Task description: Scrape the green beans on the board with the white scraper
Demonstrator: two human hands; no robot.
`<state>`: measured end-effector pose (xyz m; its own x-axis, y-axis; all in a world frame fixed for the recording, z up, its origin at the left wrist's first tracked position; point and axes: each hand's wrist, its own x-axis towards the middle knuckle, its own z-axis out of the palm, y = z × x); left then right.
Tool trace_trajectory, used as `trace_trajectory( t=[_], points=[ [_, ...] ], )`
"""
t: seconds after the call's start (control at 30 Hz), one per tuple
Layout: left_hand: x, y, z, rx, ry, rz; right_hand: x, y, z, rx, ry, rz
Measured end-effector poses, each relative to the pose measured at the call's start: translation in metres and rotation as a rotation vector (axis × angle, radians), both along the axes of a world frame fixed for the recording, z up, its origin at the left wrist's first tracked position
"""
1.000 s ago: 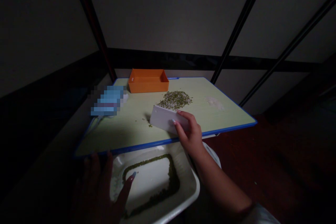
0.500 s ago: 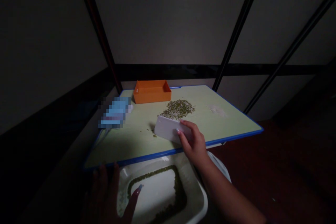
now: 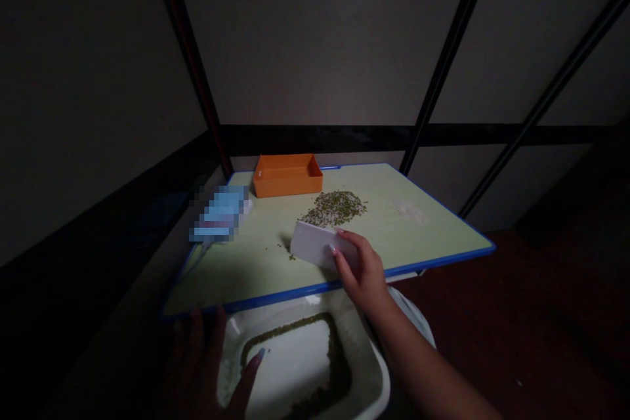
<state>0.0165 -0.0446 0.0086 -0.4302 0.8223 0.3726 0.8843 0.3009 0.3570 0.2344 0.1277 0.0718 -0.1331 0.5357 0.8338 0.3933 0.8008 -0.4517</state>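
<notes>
My right hand (image 3: pixel 361 269) is closed on a flat white scraper (image 3: pixel 315 245), its long edge standing on the pale green table (image 3: pixel 256 262) just in front of a pile of small green beans (image 3: pixel 335 205). A few loose beans lie by the scraper's left end. My left hand (image 3: pixel 207 367) grips the left rim of a white tray (image 3: pixel 374 367) held below the table's near edge, thumb inside the rim. A ring of green beans lies inside the tray around a bare white middle.
An orange box (image 3: pixel 288 175) stands at the table's back left. A blurred blue object (image 3: pixel 220 214) lies at the left edge. A small whitish patch (image 3: pixel 407 209) is on the right side. Dark poles and a wall rise behind; the blue table edge (image 3: pixel 443 259) runs along the front.
The view has shifted slightly, so everything sits a little lower and to the right in the picture. The scraper and both hands keep nearly the same places relative to the table.
</notes>
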Motion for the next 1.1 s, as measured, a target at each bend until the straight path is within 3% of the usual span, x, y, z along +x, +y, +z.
trace_trajectory(
  t=[0.23, 0.6, 1.1],
  points=[
    [0.006, -0.002, 0.009, -0.025, 0.005, 0.013, 0.000, 0.000, 0.000, -0.011, -0.008, -0.016],
    [0.003, -0.003, 0.002, 0.031, 0.045, -0.003, -0.008, 0.001, 0.004, -0.068, -0.060, 0.051],
    [0.009, -0.004, 0.011, -0.009, -0.011, 0.010, -0.012, 0.003, 0.011, -0.171, -0.017, 0.144]
  ],
)
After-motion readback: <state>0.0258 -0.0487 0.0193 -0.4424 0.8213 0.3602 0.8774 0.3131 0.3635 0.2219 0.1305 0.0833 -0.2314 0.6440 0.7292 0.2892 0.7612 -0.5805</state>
